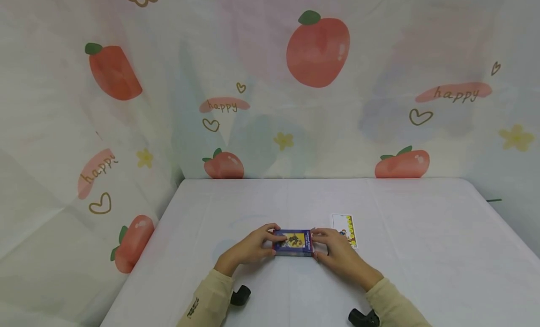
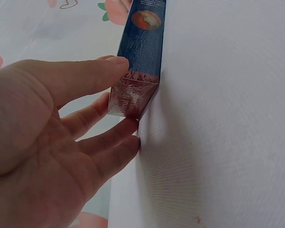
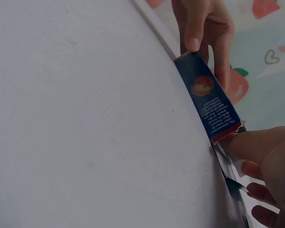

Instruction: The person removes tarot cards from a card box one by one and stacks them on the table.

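Note:
A small blue card box [image 1: 291,243] with a yellow picture on its top lies flat on the white table, its long side toward me. My left hand [image 1: 252,245] grips its left end, thumb on the near side, index finger over the top and other fingers at the far side. In the left wrist view, that maroon end [image 2: 129,97] looks closed. My right hand [image 1: 342,257] holds the right end, thumb at the near corner and fingers at the far one. In the right wrist view, a thin dark flap-like piece [image 3: 234,188] shows beyond the box's end, beside the right fingers.
A white card [image 1: 341,222] with a yellow patterned edge lies just behind my right hand, partly covered by it. Black curved pieces [image 1: 241,295] sit at both wrists. A printed fruit-pattern cloth [image 1: 270,83] stands behind the table [image 1: 405,233] and to its left.

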The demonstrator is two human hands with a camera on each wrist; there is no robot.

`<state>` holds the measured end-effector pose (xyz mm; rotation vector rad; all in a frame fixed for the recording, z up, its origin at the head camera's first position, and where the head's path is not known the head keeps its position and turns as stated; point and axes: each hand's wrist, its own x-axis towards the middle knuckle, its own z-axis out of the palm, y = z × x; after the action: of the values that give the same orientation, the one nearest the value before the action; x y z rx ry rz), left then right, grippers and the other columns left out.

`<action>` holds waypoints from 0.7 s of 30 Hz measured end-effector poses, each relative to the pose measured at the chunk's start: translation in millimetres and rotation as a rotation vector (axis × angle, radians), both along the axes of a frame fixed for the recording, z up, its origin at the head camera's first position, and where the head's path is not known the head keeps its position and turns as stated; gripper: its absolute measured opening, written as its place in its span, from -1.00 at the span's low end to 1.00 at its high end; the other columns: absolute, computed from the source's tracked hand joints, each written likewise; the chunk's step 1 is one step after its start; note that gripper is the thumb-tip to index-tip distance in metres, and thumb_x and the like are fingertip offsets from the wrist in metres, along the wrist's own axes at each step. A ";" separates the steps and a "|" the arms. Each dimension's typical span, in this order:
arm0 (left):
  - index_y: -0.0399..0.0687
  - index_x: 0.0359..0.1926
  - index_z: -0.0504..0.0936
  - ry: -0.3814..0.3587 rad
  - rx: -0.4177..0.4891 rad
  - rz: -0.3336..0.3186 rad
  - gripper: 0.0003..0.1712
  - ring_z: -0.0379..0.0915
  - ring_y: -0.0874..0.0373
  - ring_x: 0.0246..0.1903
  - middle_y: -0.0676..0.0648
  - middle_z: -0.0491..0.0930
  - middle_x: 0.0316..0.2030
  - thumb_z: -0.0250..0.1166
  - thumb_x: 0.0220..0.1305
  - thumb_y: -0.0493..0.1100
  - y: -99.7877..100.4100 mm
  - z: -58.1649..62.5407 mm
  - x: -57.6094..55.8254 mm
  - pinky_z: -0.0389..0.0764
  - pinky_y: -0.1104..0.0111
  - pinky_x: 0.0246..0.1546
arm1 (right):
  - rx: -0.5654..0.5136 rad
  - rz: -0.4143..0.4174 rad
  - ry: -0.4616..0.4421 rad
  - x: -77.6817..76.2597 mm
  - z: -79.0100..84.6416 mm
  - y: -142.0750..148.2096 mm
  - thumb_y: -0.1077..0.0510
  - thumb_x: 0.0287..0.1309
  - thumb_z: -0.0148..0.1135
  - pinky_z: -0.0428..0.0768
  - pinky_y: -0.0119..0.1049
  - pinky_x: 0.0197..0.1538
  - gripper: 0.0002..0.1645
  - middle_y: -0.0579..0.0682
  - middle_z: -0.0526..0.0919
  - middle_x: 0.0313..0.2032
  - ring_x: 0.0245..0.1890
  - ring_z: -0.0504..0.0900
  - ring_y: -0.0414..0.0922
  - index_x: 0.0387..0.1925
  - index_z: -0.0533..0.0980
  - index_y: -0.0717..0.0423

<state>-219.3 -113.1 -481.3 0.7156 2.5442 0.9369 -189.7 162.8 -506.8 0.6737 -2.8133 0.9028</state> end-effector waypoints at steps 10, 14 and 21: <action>0.15 0.30 0.60 -0.003 -0.002 0.008 -0.48 0.15 -0.08 0.50 -0.03 0.29 0.44 0.34 0.34 -0.26 0.3 0.4 1.1 0.26 -0.05 0.49 | 0.026 0.017 0.011 3.3 1.0 -1.8 0.19 0.17 0.42 0.43 0.29 0.30 -0.61 0.11 0.61 0.24 0.29 0.51 0.20 0.06 0.68 0.12; 0.14 0.30 0.60 0.002 -0.004 0.010 -0.48 0.16 -0.08 0.49 -0.03 0.30 0.43 0.34 0.34 -0.27 0.5 0.6 1.1 0.27 -0.05 0.49 | 0.041 0.012 0.021 3.3 1.3 -2.4 0.17 0.18 0.42 0.44 0.31 0.28 -0.66 0.11 0.61 0.24 0.28 0.51 0.21 0.01 0.71 0.10; 0.15 0.29 0.60 -0.001 -0.007 0.011 -0.48 0.15 -0.09 0.50 -0.04 0.29 0.44 0.34 0.34 -0.27 0.5 1.6 2.2 0.27 -0.06 0.48 | 0.057 -0.020 0.005 3.0 3.5 -2.2 0.13 0.17 0.42 0.42 0.33 0.27 -0.70 0.08 0.62 0.24 0.28 0.51 0.20 -0.05 0.73 0.06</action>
<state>-217.1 -112.5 -479.7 0.7001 2.5522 0.9304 -186.8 160.6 -503.3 0.6535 -2.8460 0.8194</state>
